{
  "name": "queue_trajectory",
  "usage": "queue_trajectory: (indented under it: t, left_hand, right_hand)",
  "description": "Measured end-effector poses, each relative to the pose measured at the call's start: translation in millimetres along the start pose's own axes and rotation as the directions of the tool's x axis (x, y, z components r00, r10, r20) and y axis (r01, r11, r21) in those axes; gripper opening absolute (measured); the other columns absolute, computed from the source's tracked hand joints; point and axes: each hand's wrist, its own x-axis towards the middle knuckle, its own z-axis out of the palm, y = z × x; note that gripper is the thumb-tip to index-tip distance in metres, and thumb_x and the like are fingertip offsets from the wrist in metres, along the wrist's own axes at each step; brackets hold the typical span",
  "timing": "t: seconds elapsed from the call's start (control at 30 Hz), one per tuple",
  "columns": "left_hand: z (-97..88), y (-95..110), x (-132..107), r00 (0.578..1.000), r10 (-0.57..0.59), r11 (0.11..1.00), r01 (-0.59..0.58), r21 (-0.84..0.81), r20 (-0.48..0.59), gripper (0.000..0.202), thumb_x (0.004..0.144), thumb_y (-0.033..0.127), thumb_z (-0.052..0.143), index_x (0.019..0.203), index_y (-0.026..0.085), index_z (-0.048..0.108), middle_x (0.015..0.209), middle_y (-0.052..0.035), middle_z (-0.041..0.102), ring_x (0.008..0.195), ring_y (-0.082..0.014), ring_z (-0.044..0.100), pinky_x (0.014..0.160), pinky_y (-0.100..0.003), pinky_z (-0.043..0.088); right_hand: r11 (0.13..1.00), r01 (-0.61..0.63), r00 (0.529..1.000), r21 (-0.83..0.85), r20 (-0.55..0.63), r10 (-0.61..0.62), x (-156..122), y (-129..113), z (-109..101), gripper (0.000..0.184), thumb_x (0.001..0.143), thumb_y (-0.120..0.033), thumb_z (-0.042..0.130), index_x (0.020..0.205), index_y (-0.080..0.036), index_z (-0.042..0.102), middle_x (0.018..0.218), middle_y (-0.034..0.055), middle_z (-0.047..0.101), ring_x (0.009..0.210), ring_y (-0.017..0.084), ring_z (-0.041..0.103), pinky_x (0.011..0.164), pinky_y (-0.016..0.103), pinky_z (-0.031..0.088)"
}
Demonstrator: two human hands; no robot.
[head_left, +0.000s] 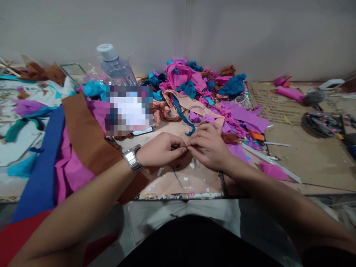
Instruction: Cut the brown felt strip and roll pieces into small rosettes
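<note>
My left hand [164, 149], with a metal watch [132, 158] on its wrist, pinches with thumb and forefinger. Its fingertips meet those of my right hand [207, 146], which pinches too. Whatever lies between them is tiny and dark, and I cannot make it out. Just beyond the fingers a twisted teal strip [190, 128] runs back to the heap. A clear tape roll [203, 110] stands beside it. Left of my left wrist lies a long brown sheet [86, 129] of crinkled paper or cloth, over pink sheets [73, 168] and a blue one [41, 174].
A pile of crumpled pink, teal and purple scraps [183, 76] lies against the wall. A water bottle [116, 65] stands behind a blurred-out patch. To the right are an orange-handled tool [256, 136], white sticks [272, 163], cardboard [300, 148] and a dark bundle [319, 124].
</note>
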Motion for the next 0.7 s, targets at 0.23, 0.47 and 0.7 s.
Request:
queue_trajectory:
  t: [0.23, 0.47, 0.7]
  left_hand:
    - [0.0, -1.0, 2.4, 0.998, -0.055, 0.972, 0.063, -0.229, 0.039, 0.032, 0.099, 0.039, 0.056, 0.089, 0.015, 0.074, 0.084, -0.0022, 0.077, 0.075, -0.0142, 0.068, 0.071, -0.022, 0.05]
    - [-0.5, 1.2, 3.4, 0.994, -0.09, 0.913, 0.106, -0.394, 0.059, 0.024, 0.095, 0.032, 0.061, 0.085, 0.013, 0.072, 0.084, -0.0052, 0.078, 0.077, -0.0161, 0.073, 0.074, -0.024, 0.055]
    - [-3.9, 7.2, 2.5, 0.988, -0.125, 0.884, 0.15, -0.442, 0.084, 0.017, 0.09, 0.024, 0.061, 0.081, 0.013, 0.07, 0.081, -0.005, 0.078, 0.075, -0.0156, 0.073, 0.075, -0.025, 0.056]
  right_hand:
    - [0.997, 0.029, 0.999, -0.077, -0.042, -0.033, 1.5, -1.4, -1.7, 0.007, 0.097, -0.03, 0.068, 0.094, -0.026, 0.073, 0.095, -0.0003, 0.078, 0.109, 0.026, 0.059, 0.101, 0.05, 0.027]
    - [0.982, 0.091, 0.991, -0.163, -0.081, -0.105, 1.5, -1.4, -1.4, 0.005, 0.096, -0.029, 0.07, 0.096, -0.027, 0.074, 0.096, -0.0015, 0.08, 0.108, 0.024, 0.062, 0.099, 0.049, 0.027]
    - [0.964, 0.162, 0.981, -0.212, -0.071, -0.181, 0.8, -3.6, -4.3, 0.005, 0.096, -0.025, 0.069, 0.099, -0.026, 0.073, 0.1, -0.0015, 0.08, 0.107, 0.025, 0.063, 0.099, 0.051, 0.028]
